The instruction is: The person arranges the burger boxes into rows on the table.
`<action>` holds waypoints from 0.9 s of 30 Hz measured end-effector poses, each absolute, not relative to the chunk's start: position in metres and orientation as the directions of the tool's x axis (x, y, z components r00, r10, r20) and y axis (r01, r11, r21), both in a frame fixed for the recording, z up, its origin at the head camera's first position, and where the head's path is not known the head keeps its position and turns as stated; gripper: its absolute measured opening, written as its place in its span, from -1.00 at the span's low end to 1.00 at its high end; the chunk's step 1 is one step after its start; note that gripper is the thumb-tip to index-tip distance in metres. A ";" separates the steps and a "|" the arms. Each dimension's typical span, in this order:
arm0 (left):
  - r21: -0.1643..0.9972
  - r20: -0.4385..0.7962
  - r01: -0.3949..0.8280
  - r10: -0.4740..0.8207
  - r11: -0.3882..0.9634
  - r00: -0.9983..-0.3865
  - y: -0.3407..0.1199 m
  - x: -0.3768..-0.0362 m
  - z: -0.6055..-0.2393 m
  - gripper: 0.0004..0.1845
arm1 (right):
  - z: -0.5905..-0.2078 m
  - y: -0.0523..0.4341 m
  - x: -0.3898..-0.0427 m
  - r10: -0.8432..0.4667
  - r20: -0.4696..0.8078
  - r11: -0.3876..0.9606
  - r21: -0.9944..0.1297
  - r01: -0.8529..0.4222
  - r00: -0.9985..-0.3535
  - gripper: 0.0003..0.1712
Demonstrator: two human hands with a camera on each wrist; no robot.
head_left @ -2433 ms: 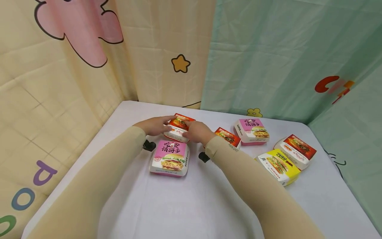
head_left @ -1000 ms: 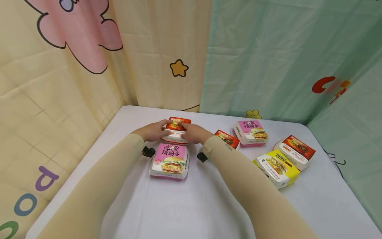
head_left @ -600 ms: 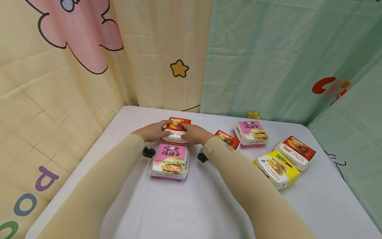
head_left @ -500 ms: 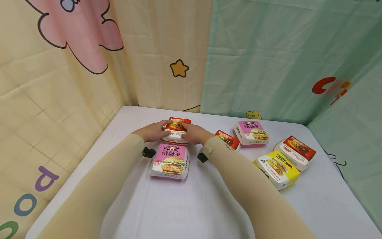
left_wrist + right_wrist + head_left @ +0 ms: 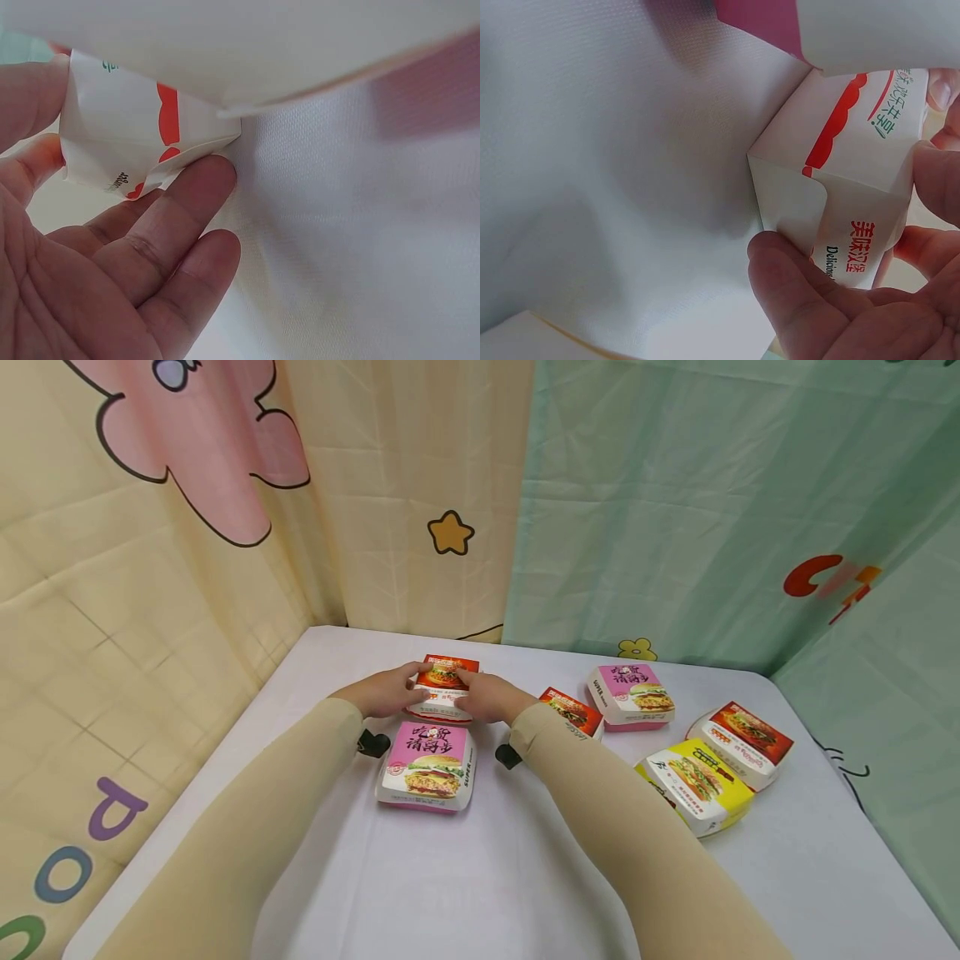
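Observation:
At the back of the table, a red-and-white burger box (image 5: 442, 706) sits between both hands. My left hand (image 5: 384, 692) holds its left side, with the thumb and a finger at the top edge. In the left wrist view more fingertips reach low along the box's side (image 5: 116, 127). From the opposite side, my right hand (image 5: 495, 695) grips the box, its fingers spread along the printed side panel (image 5: 862, 244) in the right wrist view. Right in front lies a pink burger box (image 5: 426, 768), squarely lined up behind one another with the red one.
Right of the hands are another red burger box (image 5: 573, 712), partly hidden by the right sleeve, and a pink one (image 5: 630, 693). Farther right, a yellow box (image 5: 697, 785) sits against a red one (image 5: 750, 739). Printed curtains (image 5: 615, 510) surround the white table (image 5: 435, 893).
The red box in my hands has turned from skewed to straight, shifting slightly left behind the pink box. Over the last half second the hands have stayed still.

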State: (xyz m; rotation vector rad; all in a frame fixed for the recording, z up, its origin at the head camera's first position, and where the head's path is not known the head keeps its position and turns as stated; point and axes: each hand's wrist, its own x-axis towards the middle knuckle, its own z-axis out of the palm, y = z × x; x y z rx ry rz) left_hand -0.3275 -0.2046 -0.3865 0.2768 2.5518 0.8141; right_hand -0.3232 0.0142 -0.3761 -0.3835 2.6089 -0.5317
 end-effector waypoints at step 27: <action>0.567 -0.354 0.054 0.303 0.822 -0.885 -0.204 -0.325 -0.385 -0.21 | -0.380 0.014 -0.327 -0.336 -0.379 0.885 -0.440 -0.151 -0.862 -0.12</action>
